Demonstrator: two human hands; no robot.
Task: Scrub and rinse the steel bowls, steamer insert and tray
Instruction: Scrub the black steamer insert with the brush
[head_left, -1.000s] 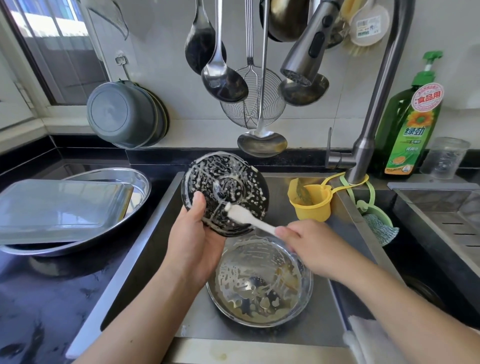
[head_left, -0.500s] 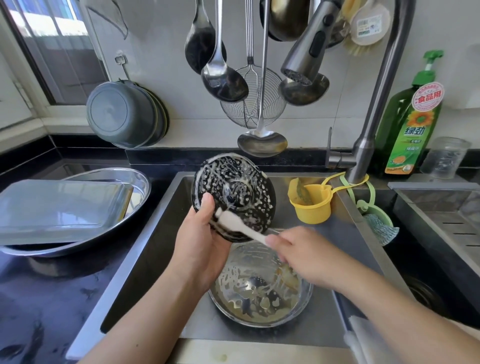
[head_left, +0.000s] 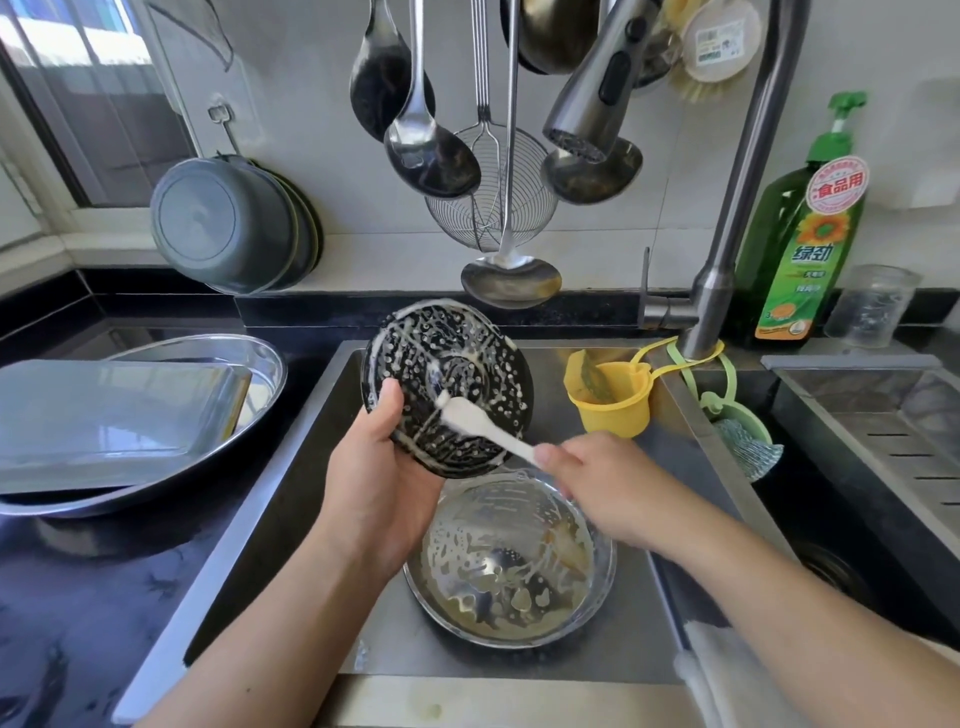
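Head view, places given relative to the sink (head_left: 291, 467).

Left hand (head_left: 382, 483): over the sink's middle, fingers curled under and thumb hooked over the lower left rim of the steamer insert (head_left: 447, 387), gripping it. Insert held tilted, perforated face toward the camera, streaked with white suds, above the sink floor and toward its back wall.

Right hand (head_left: 597, 486): to the right of the insert, fingers closed round the handle of a white brush (head_left: 480, 423). Brush head laid against the insert's lower centre, just beside the left thumb. Handle end buried in the fist; exact finger placement hard to make out, slightly blurred.

Steel bowl (head_left: 511, 561): resting on the sink floor, below both hands, foamy inside, upper left rim covered by the left wrist.

Tray (head_left: 111, 421): left of the sink on the dark counter, lying upside down across a wide shallow steel bowl (head_left: 260, 364), left edge cut off by the frame.

Yellow cup (head_left: 613, 402): hung at the sink's right rear corner, holding what looks like a scouring pad.

Faucet (head_left: 727, 234): rising behind the sink's right edge, spray head above the insert.

Green detergent bottle (head_left: 802, 234): right of the faucet, against the wall.
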